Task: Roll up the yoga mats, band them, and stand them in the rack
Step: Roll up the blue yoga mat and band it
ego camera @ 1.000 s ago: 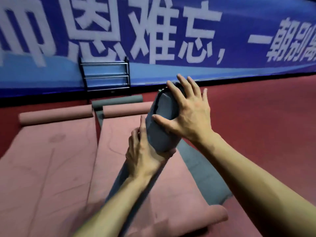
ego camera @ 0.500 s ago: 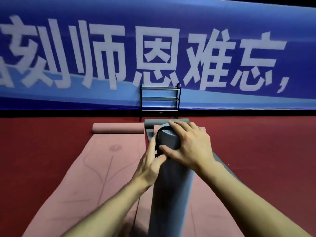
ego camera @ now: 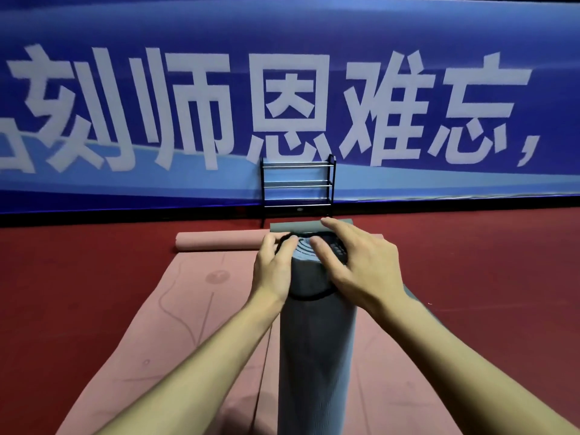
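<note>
On the floor (ego camera: 78, 277) at my left I see a pink mat (ego camera: 175, 309) spread flat, its far end curled into a roll. My left hand (ego camera: 272, 271) clasps the left side of the upright grey rolled mat (ego camera: 317, 356) near its top, fingers hooked on a black band (ego camera: 309, 298) that loops around the roll. My right hand (ego camera: 361, 265) grips the top end from the right. A black rack (ego camera: 298, 186) stands at the floor's far edge, below a blue banner (ego camera: 282, 89).
</note>
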`<act>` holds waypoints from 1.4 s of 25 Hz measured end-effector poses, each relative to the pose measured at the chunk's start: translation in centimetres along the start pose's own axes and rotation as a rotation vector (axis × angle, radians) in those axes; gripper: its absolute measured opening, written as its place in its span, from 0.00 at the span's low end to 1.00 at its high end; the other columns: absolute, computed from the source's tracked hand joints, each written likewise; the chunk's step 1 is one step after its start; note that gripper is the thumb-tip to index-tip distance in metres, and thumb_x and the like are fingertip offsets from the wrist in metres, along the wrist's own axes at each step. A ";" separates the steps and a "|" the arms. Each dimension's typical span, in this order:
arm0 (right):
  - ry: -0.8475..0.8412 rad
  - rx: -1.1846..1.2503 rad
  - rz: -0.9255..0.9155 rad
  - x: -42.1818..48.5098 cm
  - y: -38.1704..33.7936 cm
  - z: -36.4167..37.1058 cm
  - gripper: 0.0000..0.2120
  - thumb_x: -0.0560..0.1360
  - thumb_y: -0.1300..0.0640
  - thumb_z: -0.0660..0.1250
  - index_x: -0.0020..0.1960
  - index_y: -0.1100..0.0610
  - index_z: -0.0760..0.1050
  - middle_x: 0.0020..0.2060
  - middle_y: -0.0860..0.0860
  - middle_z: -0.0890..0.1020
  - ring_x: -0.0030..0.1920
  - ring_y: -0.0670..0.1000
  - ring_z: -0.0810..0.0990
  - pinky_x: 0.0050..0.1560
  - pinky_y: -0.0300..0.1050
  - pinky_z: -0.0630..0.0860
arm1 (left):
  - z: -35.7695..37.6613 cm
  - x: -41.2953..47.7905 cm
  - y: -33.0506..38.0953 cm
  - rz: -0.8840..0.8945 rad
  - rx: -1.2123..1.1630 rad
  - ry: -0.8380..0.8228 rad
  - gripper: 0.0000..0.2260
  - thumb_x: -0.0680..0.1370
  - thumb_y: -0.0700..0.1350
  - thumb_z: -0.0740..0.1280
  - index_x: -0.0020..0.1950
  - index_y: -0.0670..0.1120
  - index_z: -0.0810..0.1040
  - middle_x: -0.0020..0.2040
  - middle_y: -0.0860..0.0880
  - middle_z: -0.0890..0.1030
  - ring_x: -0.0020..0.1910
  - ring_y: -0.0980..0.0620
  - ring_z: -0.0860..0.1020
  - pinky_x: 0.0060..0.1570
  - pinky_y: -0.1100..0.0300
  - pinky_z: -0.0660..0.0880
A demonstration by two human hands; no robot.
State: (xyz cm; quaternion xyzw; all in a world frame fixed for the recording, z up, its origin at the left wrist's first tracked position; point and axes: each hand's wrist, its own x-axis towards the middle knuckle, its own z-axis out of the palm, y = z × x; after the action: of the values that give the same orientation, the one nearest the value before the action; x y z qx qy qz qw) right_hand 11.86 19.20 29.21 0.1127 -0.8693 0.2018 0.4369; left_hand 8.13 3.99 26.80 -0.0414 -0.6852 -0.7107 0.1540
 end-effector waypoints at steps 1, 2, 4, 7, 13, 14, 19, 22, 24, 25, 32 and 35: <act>-0.005 0.010 0.025 0.2 0.1 0.0 0.28 0.77 0.32 0.54 0.65 0.47 0.80 0.61 0.42 0.83 0.60 0.46 0.81 0.53 0.41 0.71 | 0.3 -0.1 0.3 0.004 -0.002 0.020 0.09 0.76 0.51 0.69 0.51 0.47 0.80 0.48 0.52 0.84 0.51 0.51 0.81 0.51 0.56 0.75; -0.035 0.055 0.029 0.2 0.3 0.0 0.27 0.77 0.35 0.53 0.65 0.47 0.80 0.63 0.42 0.82 0.62 0.44 0.78 0.58 0.39 0.68 | 0.6 -0.1 0.5 0.015 0.000 0.034 0.06 0.78 0.47 0.69 0.53 0.47 0.79 0.49 0.52 0.84 0.51 0.51 0.81 0.51 0.56 0.75; -0.112 0.216 0.026 0.2 0.8 0.1 0.22 0.78 0.41 0.56 0.62 0.49 0.79 0.68 0.43 0.78 0.67 0.42 0.73 0.66 0.30 0.58 | 1.0 -0.5 0.9 0.097 0.060 0.019 0.08 0.81 0.45 0.65 0.59 0.54 0.75 0.54 0.54 0.82 0.55 0.55 0.80 0.55 0.58 0.75; -0.087 0.312 -0.014 0.2 1.2 -0.3 0.10 0.77 0.52 0.62 0.54 0.54 0.78 0.60 0.46 0.77 0.65 0.45 0.72 0.59 0.23 0.58 | 0.9 -0.7 1.1 0.246 0.182 -0.040 0.10 0.78 0.50 0.59 0.57 0.63 0.71 0.55 0.59 0.80 0.58 0.59 0.77 0.60 0.55 0.74; -0.284 0.236 0.066 0.5 1.4 -1.9 0.18 0.78 0.42 0.60 0.65 0.45 0.74 0.54 0.37 0.77 0.60 0.42 0.69 0.56 0.39 0.67 | 0.2 -0.8 1.1 0.320 0.231 -0.068 0.04 0.77 0.47 0.57 0.48 0.53 0.71 0.54 0.61 0.82 0.56 0.56 0.80 0.60 0.46 0.76; -0.306 0.238 0.071 0.6 1.3 -2.1 0.18 0.79 0.43 0.62 0.67 0.45 0.73 0.53 0.35 0.76 0.59 0.41 0.69 0.55 0.41 0.67 | 0.1 -0.8 1.1 0.329 0.221 -0.066 0.04 0.77 0.45 0.57 0.47 0.52 0.71 0.53 0.61 0.83 0.55 0.56 0.80 0.59 0.46 0.76; -0.347 0.252 0.063 0.4 1.3 -2.1 0.25 0.77 0.35 0.57 0.69 0.45 0.70 0.56 0.36 0.79 0.60 0.39 0.73 0.58 0.45 0.73 | -0.2 -0.2 1.3 0.372 0.359 -0.085 0.09 0.76 0.43 0.56 0.43 0.53 0.75 0.46 0.56 0.82 0.49 0.53 0.78 0.52 0.49 0.77; -0.368 0.228 0.054 0.4 1.5 -2.0 0.31 0.75 0.31 0.53 0.72 0.46 0.69 0.57 0.38 0.80 0.61 0.41 0.74 0.59 0.43 0.72 | -0.8 0.2 1.7 0.441 0.502 -0.159 0.16 0.76 0.45 0.54 0.50 0.52 0.82 0.52 0.57 0.82 0.53 0.57 0.78 0.55 0.59 0.74; -0.379 0.233 0.060 0.5 1.4 -2.2 0.34 0.75 0.30 0.52 0.74 0.47 0.68 0.59 0.39 0.79 0.62 0.42 0.74 0.61 0.42 0.72 | -1.1 0.4 2.2 0.440 0.556 -0.215 0.18 0.78 0.45 0.56 0.56 0.52 0.84 0.56 0.57 0.82 0.57 0.60 0.77 0.59 0.64 0.72; -0.385 0.232 0.058 0.5 1.3 -2.2 0.35 0.75 0.30 0.52 0.75 0.47 0.67 0.61 0.40 0.79 0.63 0.42 0.75 0.62 0.43 0.72 | -1.3 0.5 2.4 0.429 0.586 -0.241 0.17 0.80 0.45 0.57 0.60 0.51 0.83 0.60 0.57 0.81 0.59 0.61 0.76 0.61 0.66 0.71; -0.517 0.217 0.055 1.0 0.2 -2.8 0.35 0.77 0.30 0.57 0.80 0.42 0.56 0.72 0.41 0.73 0.72 0.45 0.70 0.67 0.46 0.70 | -2.5 0.9 2.5 0.270 0.502 -0.422 0.27 0.73 0.60 0.61 0.71 0.55 0.74 0.68 0.56 0.77 0.67 0.58 0.74 0.66 0.57 0.71; -0.533 0.232 0.119 1.1 0.2 -2.6 0.47 0.71 0.23 0.57 0.82 0.43 0.49 0.75 0.45 0.72 0.74 0.50 0.70 0.67 0.46 0.68 | -2.6 0.8 2.3 0.285 0.500 -0.432 0.28 0.73 0.62 0.60 0.70 0.53 0.76 0.66 0.58 0.77 0.66 0.60 0.74 0.64 0.62 0.70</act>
State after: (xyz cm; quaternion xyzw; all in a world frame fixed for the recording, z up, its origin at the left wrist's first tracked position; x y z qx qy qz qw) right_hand 13.01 20.49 31.43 0.1599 -0.9297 0.2882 0.1646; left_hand 8.41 1.30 29.04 -0.2468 -0.8420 -0.4673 0.1084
